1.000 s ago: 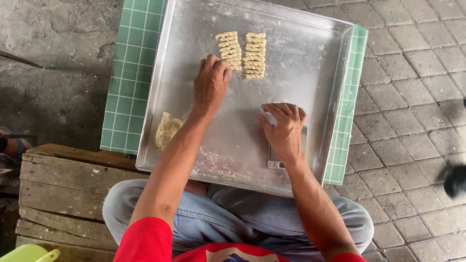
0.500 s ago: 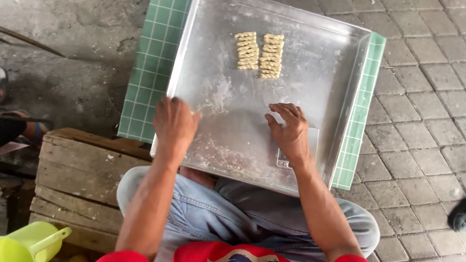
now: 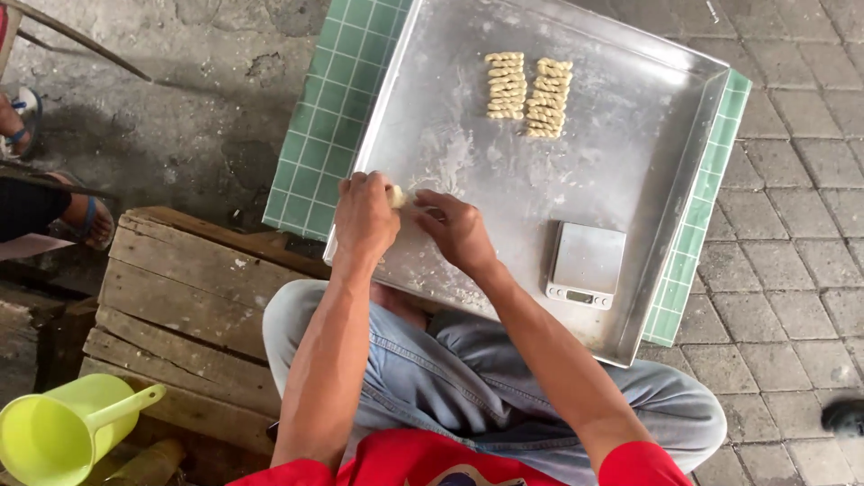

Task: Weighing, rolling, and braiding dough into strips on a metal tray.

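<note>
A green tiled board (image 3: 310, 171) carries a floured metal tray (image 3: 630, 162) holding dough twists (image 3: 529, 87) and a small scale (image 3: 586, 265).

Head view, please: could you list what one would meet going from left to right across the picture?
Yellow-green jug → wooden crate → left hand → right hand → rows of twisted dough pieces → small grey scale → green tiled board

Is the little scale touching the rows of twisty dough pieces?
Apart. The head view shows bare floured tray between the scale and the twisted dough rows.
</note>
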